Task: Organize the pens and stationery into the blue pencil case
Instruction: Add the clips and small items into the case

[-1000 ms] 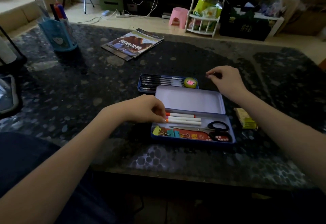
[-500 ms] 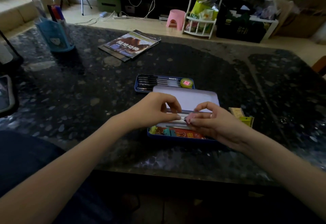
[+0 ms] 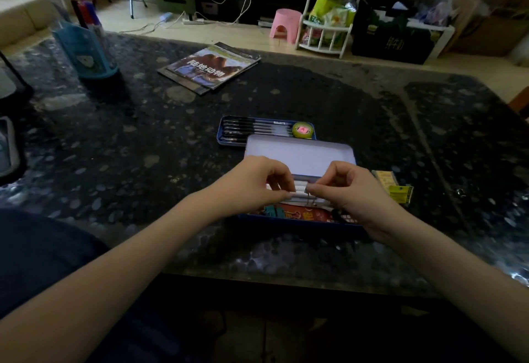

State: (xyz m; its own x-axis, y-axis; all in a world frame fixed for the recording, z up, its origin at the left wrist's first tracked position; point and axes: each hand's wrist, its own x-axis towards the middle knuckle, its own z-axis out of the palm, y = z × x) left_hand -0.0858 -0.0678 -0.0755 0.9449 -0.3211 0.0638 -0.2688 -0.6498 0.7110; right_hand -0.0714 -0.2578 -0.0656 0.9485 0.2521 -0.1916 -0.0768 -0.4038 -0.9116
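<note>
Both hands, left (image 3: 257,182) and right (image 3: 347,191), pinching white pens (image 3: 299,191) over open blue pencil case (image 3: 300,224), dark table (image 3: 143,133)

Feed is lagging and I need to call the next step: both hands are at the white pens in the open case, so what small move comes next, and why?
Probably press the white pens flat into the blue pencil case, then let go. Both the left hand and right hand pinch them over the case, beside the scissors. The yellow packet waits outside on the table.
</note>
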